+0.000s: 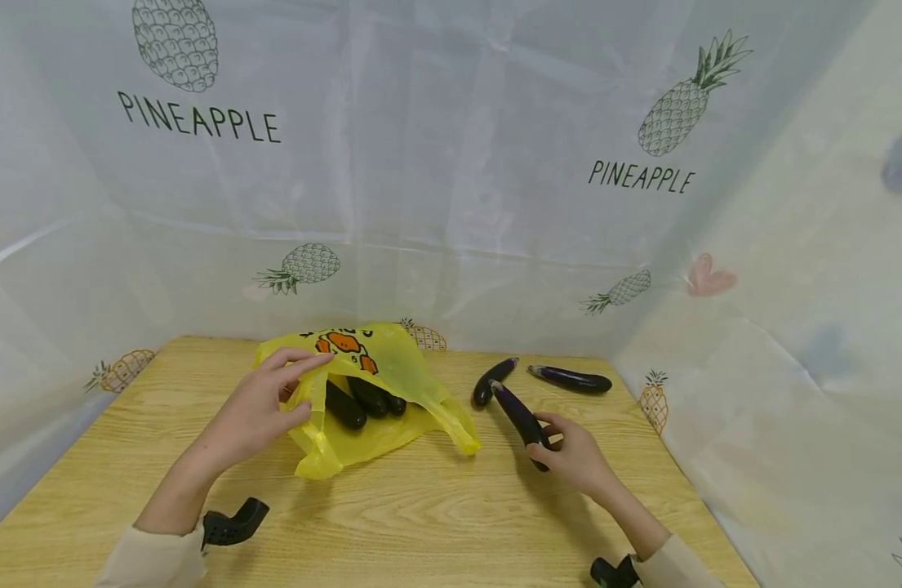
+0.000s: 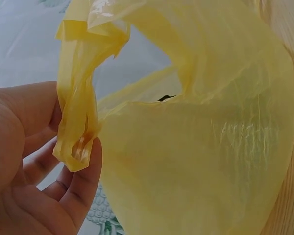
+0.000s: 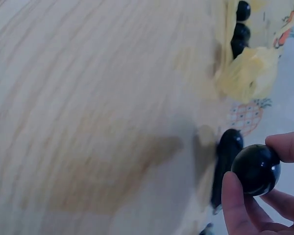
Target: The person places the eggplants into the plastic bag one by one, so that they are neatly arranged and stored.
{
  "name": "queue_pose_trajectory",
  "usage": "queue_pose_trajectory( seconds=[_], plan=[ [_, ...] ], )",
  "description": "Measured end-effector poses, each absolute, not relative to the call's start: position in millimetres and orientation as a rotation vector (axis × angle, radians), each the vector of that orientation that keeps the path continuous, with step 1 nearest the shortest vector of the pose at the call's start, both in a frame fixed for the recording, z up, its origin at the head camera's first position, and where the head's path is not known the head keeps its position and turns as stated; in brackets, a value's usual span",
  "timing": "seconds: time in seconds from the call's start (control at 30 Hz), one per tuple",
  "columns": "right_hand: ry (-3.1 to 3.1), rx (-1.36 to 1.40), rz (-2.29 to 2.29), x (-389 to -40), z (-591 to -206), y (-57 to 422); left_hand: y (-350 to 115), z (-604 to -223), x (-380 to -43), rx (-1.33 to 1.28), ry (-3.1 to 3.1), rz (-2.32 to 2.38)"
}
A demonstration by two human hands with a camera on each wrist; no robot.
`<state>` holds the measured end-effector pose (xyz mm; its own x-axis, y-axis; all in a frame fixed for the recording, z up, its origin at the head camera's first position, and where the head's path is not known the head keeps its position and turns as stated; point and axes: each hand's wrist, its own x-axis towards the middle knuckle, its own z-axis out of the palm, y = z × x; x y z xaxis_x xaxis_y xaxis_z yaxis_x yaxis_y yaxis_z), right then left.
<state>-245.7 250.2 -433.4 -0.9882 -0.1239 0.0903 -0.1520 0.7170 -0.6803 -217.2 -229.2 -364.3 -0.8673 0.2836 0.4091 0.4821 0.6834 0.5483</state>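
A yellow plastic bag (image 1: 414, 376) lies on its side at the left, its mouth facing the near edge. Several dark eggplants (image 1: 345, 408) show inside it. My left hand (image 1: 263, 408) holds the bag at the left of its mouth; in the left wrist view the folded handle (image 2: 78, 103) hangs between thumb and fingers. To the right, my right hand (image 1: 571, 457) grips another eggplant (image 1: 520, 415) by its rounded end, with the stem end pointing away, tilted up over the wood. Seen from the right wrist, that eggplant's round end (image 3: 256, 169) sits between thumb and fingers.
Two more eggplants lie at the table's far right: one slanted (image 1: 495, 380), the other nearly crosswise (image 1: 570, 379). The wooden table (image 1: 421, 523) meets a white pineapple-print sheet (image 1: 458, 204) at its back and sides.
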Motion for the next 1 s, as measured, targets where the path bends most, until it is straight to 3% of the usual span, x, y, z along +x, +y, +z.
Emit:
queue_pose_trajectory(
  seconds=[1.0],
  plan=[
    [-2.851,0.638,1.307,-223.9,-388.3,190.6,-236.1,-363.4,-215.4,-0.664,-2.616,-1.025]
  ],
)
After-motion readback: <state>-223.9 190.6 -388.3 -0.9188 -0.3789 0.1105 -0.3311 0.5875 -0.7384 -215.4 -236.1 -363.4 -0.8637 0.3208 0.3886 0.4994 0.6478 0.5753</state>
